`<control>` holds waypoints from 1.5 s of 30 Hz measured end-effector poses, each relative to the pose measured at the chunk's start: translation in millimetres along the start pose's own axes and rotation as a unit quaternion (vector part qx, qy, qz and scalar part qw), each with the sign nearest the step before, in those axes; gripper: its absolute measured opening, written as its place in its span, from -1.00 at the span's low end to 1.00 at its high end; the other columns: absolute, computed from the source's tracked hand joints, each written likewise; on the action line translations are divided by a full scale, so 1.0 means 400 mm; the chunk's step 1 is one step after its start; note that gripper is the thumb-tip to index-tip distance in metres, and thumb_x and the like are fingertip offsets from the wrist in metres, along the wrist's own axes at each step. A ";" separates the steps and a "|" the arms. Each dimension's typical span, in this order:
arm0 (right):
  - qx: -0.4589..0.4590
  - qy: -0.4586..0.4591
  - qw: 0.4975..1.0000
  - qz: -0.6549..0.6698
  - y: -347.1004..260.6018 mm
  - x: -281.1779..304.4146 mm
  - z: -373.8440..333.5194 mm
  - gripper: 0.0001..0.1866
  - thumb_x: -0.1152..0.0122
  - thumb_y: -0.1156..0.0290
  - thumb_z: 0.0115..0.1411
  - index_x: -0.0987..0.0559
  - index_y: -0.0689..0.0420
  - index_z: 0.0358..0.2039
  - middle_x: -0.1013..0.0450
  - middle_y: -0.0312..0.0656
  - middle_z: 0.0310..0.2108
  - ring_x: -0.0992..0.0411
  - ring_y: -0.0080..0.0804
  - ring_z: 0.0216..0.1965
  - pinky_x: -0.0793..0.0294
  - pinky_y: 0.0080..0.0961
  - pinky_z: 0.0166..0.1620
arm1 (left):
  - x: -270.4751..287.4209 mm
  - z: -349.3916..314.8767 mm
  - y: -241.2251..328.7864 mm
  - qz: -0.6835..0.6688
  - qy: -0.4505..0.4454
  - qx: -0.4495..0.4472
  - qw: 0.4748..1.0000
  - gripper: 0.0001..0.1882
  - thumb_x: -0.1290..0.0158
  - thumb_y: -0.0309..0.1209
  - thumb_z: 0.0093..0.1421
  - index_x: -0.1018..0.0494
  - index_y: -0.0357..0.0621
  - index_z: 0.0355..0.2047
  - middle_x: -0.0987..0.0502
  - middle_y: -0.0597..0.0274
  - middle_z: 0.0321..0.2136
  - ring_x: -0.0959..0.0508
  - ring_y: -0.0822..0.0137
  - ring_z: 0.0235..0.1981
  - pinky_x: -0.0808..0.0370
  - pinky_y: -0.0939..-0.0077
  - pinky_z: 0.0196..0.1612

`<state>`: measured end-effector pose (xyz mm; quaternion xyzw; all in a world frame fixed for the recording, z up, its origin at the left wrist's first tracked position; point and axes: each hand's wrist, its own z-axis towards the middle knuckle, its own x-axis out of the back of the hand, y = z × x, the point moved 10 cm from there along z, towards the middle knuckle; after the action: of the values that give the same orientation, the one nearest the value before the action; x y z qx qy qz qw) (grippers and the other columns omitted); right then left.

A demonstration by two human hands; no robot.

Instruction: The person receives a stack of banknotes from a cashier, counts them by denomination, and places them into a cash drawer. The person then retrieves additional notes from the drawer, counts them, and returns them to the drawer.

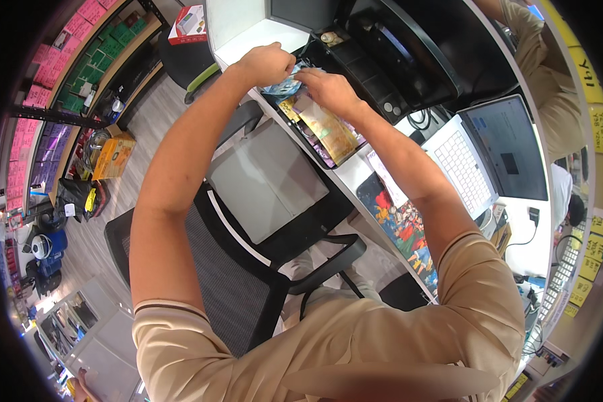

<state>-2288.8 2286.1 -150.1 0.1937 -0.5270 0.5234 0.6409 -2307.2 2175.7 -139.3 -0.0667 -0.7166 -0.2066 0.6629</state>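
Both hands meet over a black cash tray (333, 165) at the top middle. My left hand (266, 65) is closed, its fingertips at a bunch of blue banknotes (283, 88). From the other side my right hand (329, 92) reaches in, fingers bent and closed on the same blue notes. Its palm hides part of the tray. Orange-yellow banknotes (336, 134) lie in the tray below my right wrist, with some purple notes beside them. Further right sits a black coin section (375, 87) with a few coins at its near end.
A laptop (463, 167) stands open on the white desk, right of a colourful mat (398, 231). A black mesh office chair (238, 275) with a grey seat stands below the tray. Shelves with pink and green labels (100, 63) line the left. An orange box (114, 157) rests near them.
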 end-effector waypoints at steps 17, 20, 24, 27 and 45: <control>-0.108 0.196 0.944 0.243 -0.096 0.249 -0.208 -0.66 -0.24 0.67 0.23 -0.60 0.17 0.02 -0.61 -0.05 -0.01 -0.61 -0.26 0.02 -0.57 -0.47 0.07 | -0.078 -0.124 0.001 -0.423 -0.020 0.198 0.884 -0.60 -0.10 -0.05 0.35 -0.69 -0.12 -0.25 -0.70 0.20 -0.22 -0.66 0.12 -0.12 -0.55 0.20 -0.04; -0.044 0.144 0.949 0.278 -0.140 0.294 -0.211 -0.57 -0.24 0.78 0.16 -0.59 0.16 0.04 -0.56 -0.05 0.10 -0.57 -0.14 0.10 -0.55 -0.41 0.14 | -0.063 -0.183 0.125 -0.612 -0.061 0.227 0.755 -0.55 -0.12 0.03 0.37 -0.66 -0.15 -0.21 -0.69 0.26 -0.26 -0.67 0.32 -0.19 -0.57 0.31 -0.10; -0.023 0.135 0.967 0.213 -0.181 0.348 -0.224 -0.65 -0.20 0.57 0.31 -0.56 0.23 0.11 -0.48 -0.02 0.21 -0.52 -0.16 0.17 -0.49 -0.37 0.20 | -0.013 -0.203 0.279 -0.758 -0.036 0.149 0.633 -0.61 -0.18 -0.06 0.36 -0.60 -0.15 -0.09 -0.65 0.32 -0.25 -0.63 0.54 -0.28 -0.55 0.60 -0.17; -0.112 0.250 0.855 0.440 -0.131 0.374 -0.263 -0.60 -0.15 0.32 0.40 -0.53 0.29 0.15 -0.44 -0.05 0.23 -0.47 -0.14 0.22 -0.47 -0.33 0.22 | -0.006 -0.184 0.283 -0.748 0.047 0.183 0.636 -0.66 -0.20 -0.18 0.37 -0.58 -0.20 -0.05 -0.64 0.32 -0.28 -0.62 0.54 -0.31 -0.56 0.60 -0.18; -0.408 0.103 0.629 0.654 -0.037 0.192 -0.335 -0.57 -0.44 0.23 0.27 -0.60 0.20 0.03 -0.61 -0.24 -0.07 -0.53 -0.48 -0.04 -0.46 -0.42 0.12 | -0.003 -0.188 0.308 -0.738 0.205 0.213 0.606 -0.77 -0.15 -0.29 0.41 -0.56 -0.23 -0.18 -0.64 0.29 -0.28 -0.59 0.56 -0.31 -0.51 0.66 -0.20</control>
<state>-2220.4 2423.7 -127.5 -0.5377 -0.6059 0.5533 0.1939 -2192.3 2258.4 -112.2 0.6723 -0.3915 -0.4758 0.4103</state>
